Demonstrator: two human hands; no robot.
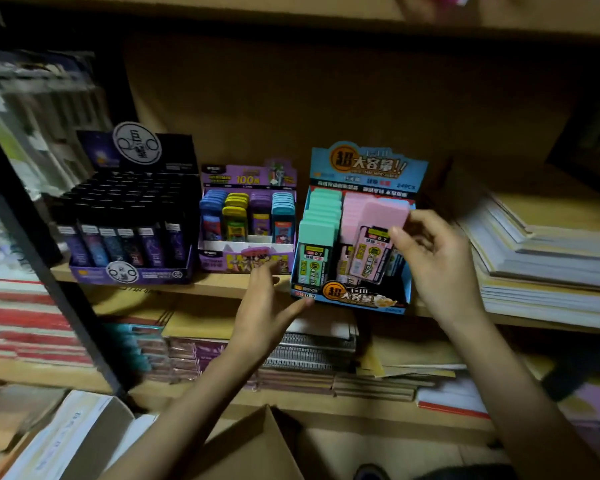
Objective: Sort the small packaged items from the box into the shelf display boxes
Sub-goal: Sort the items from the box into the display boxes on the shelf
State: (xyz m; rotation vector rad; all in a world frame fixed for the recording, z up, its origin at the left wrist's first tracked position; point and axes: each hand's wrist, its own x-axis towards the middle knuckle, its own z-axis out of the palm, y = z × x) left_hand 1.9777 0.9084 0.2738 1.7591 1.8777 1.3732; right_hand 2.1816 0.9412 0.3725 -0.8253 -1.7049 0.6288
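A blue display box (352, 301) stands on the shelf, holding rows of teal packets (317, 233) and pink ones. My right hand (437, 261) pinches a pink packet (378, 237) by its top corner, tilted over the front of the pink row. My left hand (265, 306) is open, its fingers touching the blue box's lower left corner. To the left sit a purple display box (248, 259) of coloured cases and a black-and-purple display box (129, 271) of dark cases. An open cardboard box (257, 441) lies below at the bottom centre.
Stacks of paper and notebooks (548, 258) fill the shelf to the right. Notebooks and spiral pads (305, 355) lie on the shelf below. A dark metal upright (49, 282) runs diagonally at the left. A white book (70, 434) lies at the bottom left.
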